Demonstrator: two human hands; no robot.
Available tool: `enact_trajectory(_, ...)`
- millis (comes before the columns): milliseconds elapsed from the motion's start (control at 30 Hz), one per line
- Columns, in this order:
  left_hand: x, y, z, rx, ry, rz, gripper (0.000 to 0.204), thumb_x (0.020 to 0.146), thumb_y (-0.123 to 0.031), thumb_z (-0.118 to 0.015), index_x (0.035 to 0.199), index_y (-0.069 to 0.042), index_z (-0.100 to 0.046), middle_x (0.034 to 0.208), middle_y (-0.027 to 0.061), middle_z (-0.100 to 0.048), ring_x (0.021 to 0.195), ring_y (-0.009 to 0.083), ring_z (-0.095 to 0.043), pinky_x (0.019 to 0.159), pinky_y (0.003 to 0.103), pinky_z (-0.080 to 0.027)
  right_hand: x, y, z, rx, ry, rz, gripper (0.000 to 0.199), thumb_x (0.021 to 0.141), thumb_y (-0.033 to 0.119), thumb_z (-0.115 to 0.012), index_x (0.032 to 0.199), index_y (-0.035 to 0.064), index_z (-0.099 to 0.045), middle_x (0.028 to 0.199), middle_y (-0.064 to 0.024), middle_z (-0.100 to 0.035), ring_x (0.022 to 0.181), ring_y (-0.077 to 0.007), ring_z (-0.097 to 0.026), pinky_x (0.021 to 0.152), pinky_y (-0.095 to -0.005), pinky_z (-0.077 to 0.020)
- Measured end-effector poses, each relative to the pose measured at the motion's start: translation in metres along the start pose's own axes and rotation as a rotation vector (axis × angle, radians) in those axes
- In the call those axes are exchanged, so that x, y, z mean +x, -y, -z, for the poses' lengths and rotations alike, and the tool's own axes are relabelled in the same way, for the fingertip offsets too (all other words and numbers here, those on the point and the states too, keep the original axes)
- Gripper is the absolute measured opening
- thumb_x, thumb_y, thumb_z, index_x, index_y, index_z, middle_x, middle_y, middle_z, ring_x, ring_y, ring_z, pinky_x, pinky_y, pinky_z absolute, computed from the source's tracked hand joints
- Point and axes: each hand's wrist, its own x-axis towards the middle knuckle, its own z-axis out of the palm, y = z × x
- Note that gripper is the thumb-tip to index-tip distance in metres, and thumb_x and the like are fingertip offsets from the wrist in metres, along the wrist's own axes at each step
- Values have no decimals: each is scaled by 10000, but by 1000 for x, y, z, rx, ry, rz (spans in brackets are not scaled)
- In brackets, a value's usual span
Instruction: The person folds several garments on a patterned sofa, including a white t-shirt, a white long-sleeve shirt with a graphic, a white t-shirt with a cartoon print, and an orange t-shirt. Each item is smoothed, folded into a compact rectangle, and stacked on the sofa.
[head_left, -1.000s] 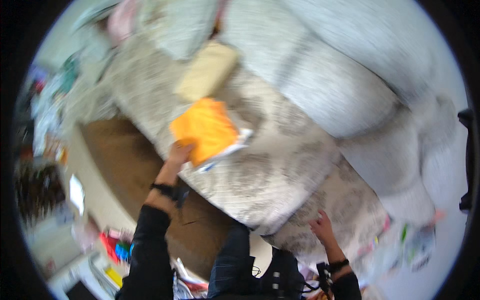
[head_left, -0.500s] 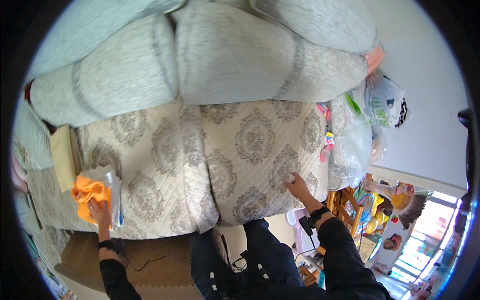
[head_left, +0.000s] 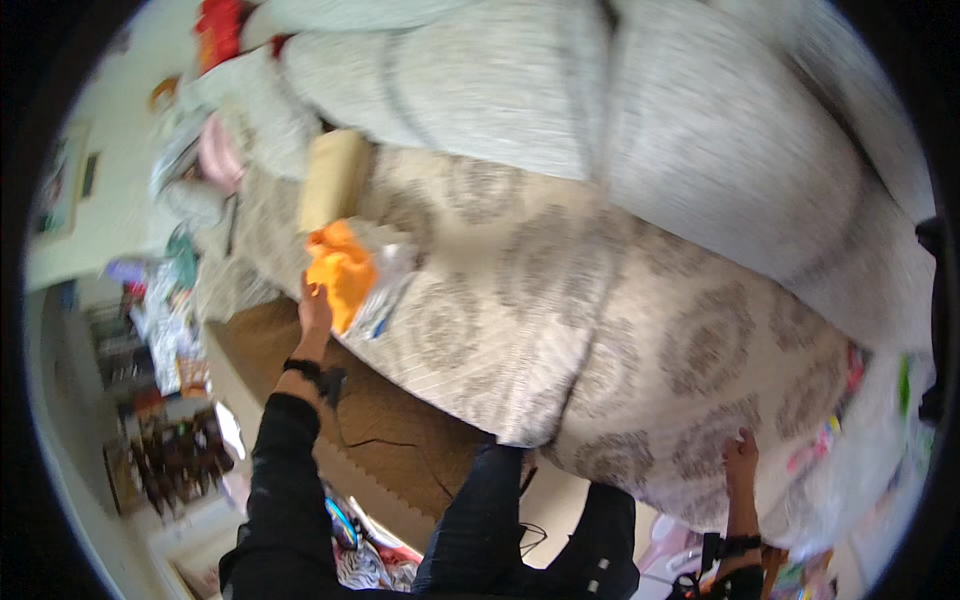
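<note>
- The orange cloth (head_left: 340, 272) lies crumpled on the patterned seat of the sofa (head_left: 560, 300), just past the fingertips of the left hand (head_left: 316, 308) and touching them at its near edge.
- The left hand reaches up from a dark sleeve with a black wristband (head_left: 305, 368); its fingers rest against the cloth, but the blur hides whether they pinch it or only press on it, so I cannot tell how far they are closed.
- The cloth looks soft, thin and light, and it would likely bunch and sag rather than keep a shape; a loose fold or the edge nearest the hand seems the easiest place to grip.
- Under and beside the cloth, on the far side from the hand, lies a clear plastic bag (head_left: 385, 285); it looks flimsy and slippery, and what it holds is too blurred to make out.
- Beyond the cloth, further from the left hand, a cream bolster cushion (head_left: 333, 180) leans against the back cushions.
- The right hand (head_left: 741, 462) is well apart from all this, its fingers spread flat on the front edge of the seat, holding nothing.
- To the outside of the left arm, cluttered shelves (head_left: 160, 440) stand on the floor, their contents unclear.
</note>
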Motion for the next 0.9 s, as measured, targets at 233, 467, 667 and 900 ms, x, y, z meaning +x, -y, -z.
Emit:
enact_trajectory(233,18,-40,19,138,-156,-49,580,838,-365,-635,1257,8,-486,1145,248,-577,1071,340,-565,899,379,-446,7,205,-257,-31,457,319,482,852,205,-623,1235,-44,-469,816,-76,-601,746,-136,-545,669,-289,-453)
enact_trajectory(467,8,-22,-67,283,-28,-23,879,805,-638,-476,1401,-23,-275,1429,225,-271,1346,372,-202,1059,565,-172,3,341,-558,43,690,327,496,896,310,-564,1206,-70,-489,930,-112,-611,808,-138,-554,717,-278,-444)
enact_trajectory(667,6,12,-67,182,-61,-83,878,782,-610,-526,1336,46,-345,1397,250,-301,1324,386,-238,1056,553,-173,1,367,-663,302,1000,134,511,880,337,-566,1208,-49,-497,1035,-128,-610,951,-171,-578,785,-291,-455)
enact_trajectory(900,2,35,-69,39,-92,-167,830,765,-539,-582,1285,67,-356,1347,271,-330,1287,407,-268,1059,539,-176,-15,408,-684,110,1187,-70,533,856,349,-596,1185,-60,-504,1024,-130,-628,825,-176,-634,699,-291,-522)
